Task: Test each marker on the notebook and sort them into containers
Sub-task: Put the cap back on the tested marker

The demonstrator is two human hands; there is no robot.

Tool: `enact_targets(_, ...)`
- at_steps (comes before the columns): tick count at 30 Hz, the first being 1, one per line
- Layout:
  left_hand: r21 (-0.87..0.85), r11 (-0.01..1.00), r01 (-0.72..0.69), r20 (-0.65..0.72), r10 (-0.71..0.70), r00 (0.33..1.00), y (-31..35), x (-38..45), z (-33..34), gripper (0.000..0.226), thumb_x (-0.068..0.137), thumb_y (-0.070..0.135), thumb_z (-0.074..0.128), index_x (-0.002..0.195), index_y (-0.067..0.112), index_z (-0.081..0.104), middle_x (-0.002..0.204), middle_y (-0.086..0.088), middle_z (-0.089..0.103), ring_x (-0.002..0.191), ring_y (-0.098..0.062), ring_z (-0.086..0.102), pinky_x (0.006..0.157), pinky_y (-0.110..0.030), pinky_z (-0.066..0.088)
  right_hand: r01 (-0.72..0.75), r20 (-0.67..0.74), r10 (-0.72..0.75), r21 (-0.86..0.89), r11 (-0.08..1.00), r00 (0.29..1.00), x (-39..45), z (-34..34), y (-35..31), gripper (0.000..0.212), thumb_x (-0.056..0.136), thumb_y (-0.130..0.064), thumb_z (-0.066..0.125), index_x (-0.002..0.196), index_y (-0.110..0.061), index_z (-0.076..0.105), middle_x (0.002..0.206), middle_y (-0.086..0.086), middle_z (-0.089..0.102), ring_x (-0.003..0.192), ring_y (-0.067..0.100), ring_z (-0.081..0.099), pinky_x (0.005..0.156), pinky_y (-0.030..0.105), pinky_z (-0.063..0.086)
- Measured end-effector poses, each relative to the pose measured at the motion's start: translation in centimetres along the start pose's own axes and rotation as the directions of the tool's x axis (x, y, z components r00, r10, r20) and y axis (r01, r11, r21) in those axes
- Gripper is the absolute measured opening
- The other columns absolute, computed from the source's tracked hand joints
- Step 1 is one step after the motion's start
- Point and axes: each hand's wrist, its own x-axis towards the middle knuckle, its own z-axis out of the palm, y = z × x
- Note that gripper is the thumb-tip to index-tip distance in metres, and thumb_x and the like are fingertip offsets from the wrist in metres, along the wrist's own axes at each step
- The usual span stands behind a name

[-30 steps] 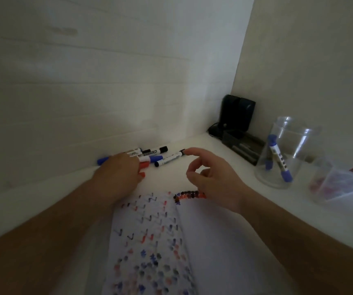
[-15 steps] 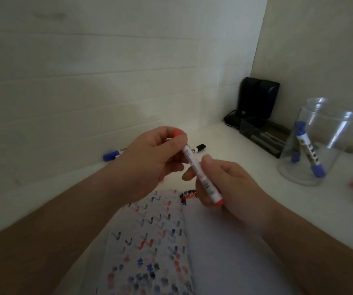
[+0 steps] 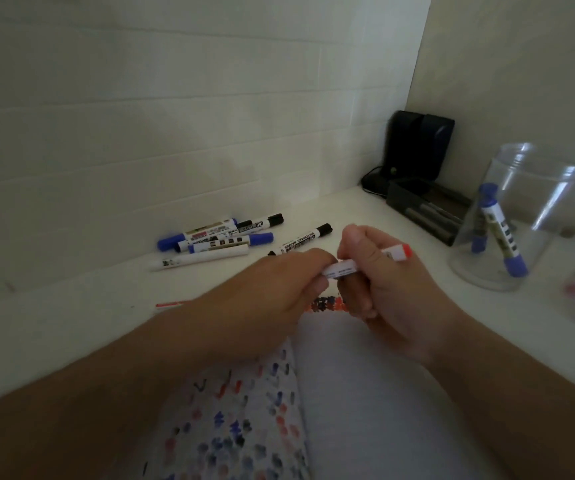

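Both hands, left & right, gripped the red marker over the notebook, likely uncapping. Jar held two blue; approx. six markers left untested.

"WHITEBOARD MARKER" stands on the black-capped marker; "MARKER" on a blue-capped marker.

Nine markers (roughly), two jars.
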Motion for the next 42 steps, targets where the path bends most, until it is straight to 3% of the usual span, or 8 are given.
enact_targets(3,0.039,0.999,-0.009,-0.011,0.01,1.0,-0.2,0.0,0.7,0.026,0.107,0.04,0.029,0.12,0.03,0.05,0.079,0.011,0.054,0.072,-0.005,0.051,0.064,-0.022,0.038,0.026,-0.074,-0.033,-0.097,0.995,0.997,-0.1,0.6,0.3,0.039,0.1,-0.046,0.053,0.084,-0.01,0.054,0.048,0.002,0.043,0.042,0.015,0.035,0.045,0.026,0.031)
enact_targets(8,0.032,0.997,-0.064,-0.021,0.065,0.998,-0.8,0.1,0.5,0.025,0.107,0.042,0.032,0.121,0.036,0.05,0.076,0.014,0.055,0.078,-0.004,0.053,0.063,-0.02,0.041,-0.04,-0.064,0.046,0.098,0.994,0.997,0.3,0.3,0.9,0.013,0.099,-0.015,0.053,0.096,-0.016,0.066,0.05,0.01,0.041,0.041,0.017,0.034,0.043,0.022,0.026)
enact_targets(15,-0.044,0.999,-0.028,-0.002,0.028,1.0,-1.7,0.4,0.2,0.023,0.105,0.044,0.038,0.124,0.046,0.052,0.067,0.02,0.055,0.067,0.005,0.056,0.058,-0.013,0.038,-0.047,-0.004,0.048,0.155,0.987,0.999,0.6,0.0,1.4,0.025,0.096,-0.009,0.049,0.112,-0.015,0.068,0.051,0.009,0.041,0.042,0.017,0.033,0.044,0.023,0.021)
enact_targets(22,-0.159,0.973,0.165,0.089,-0.152,0.984,-2.8,-0.2,-0.7,0.025,0.095,0.057,0.053,0.113,0.044,0.04,0.078,0.008,0.058,0.065,-0.011,0.053,0.068,-0.044,0.053,-0.057,-0.044,0.065,0.174,0.983,0.997,1.0,-1.6,-0.3,0.024,0.086,-0.019,0.046,0.098,-0.014,0.067,0.059,0.013,0.045,0.05,0.022,0.036,0.043,0.025,0.031)
enact_targets(25,0.044,0.984,0.172,0.133,-0.176,0.975,-3.4,-0.4,-0.6,0.029,0.08,0.065,0.066,0.098,0.047,0.052,0.086,0.018,0.051,0.077,-0.001,0.05,0.069,-0.032,0.048,-0.046,-0.03,0.053,0.194,0.98,0.998,1.1,-2.1,-0.7,0.015,0.08,-0.017,0.053,0.081,-0.011,0.067,0.063,0.012,0.051,0.053,0.023,0.042,0.045,0.024,0.034)
enact_targets(28,0.204,0.966,0.161,0.173,-0.197,0.965,-3.6,-0.3,-0.1,0.043,0.072,0.083,0.058,0.099,0.049,0.056,0.096,0.021,0.046,0.092,-0.002,0.043,0.08,-0.031,0.044,-0.028,-0.005,0.028,0.051,0.998,1.0,0.8,-1.2,-0.2,0.012,0.082,-0.013,0.063,0.07,-0.013,0.062,0.06,0.01,0.052,0.049,0.018,0.043,0.044,0.026,0.025)
enact_targets(34,0.269,0.946,0.179,0.134,-0.221,0.966,-3.9,0.0,0.4,0.05,0.068,0.088,0.055,0.101,0.051,0.053,0.099,0.02,0.036,0.097,-0.01,0.036,0.085,-0.032,0.036,0.001,-0.046,-0.025,-0.459,0.889,0.999,0.2,0.7,0.8,0.024,0.081,0.001,0.072,0.068,-0.009,0.055,0.054,0.0,0.054,0.047,0.009,0.048,0.045,0.017,0.038)
enact_targets(42,0.265,0.948,0.177,0.154,-0.223,0.963,-4.1,0.2,0.6,0.047,0.068,0.087,0.053,0.099,0.052,0.049,0.098,0.022,0.032,0.097,-0.009,0.033,0.087,-0.032,0.029,-0.137,-0.097,0.102,-0.49,0.861,0.99,0.6,0.8,1.3,0.02,0.078,-0.01,0.075,0.064,-0.008,0.062,0.061,0.014,0.067,0.051,0.019,0.059,0.051,0.027,0.05)
